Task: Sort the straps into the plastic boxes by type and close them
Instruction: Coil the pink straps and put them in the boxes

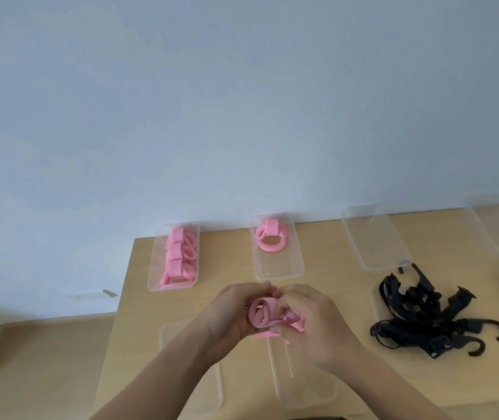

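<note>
desk [139,298]: tan, set against the wall [242,101]. black hooked straps [424,316] heaped near the right edge, hooks pointing every way. two clear boxes along the back edge, long axes front to back: left box [154,284] packed with pink coils [178,256]; middle box [278,268] has one pink coil [271,241] at its far end. hands together at desk centre: left hand [233,313] and right hand [317,322] pinch a pink strap [261,316], partly rolled, tail running right.

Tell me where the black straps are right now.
In the head view, the black straps lie heaped on the right side of the table, in front of an empty clear box.
</note>
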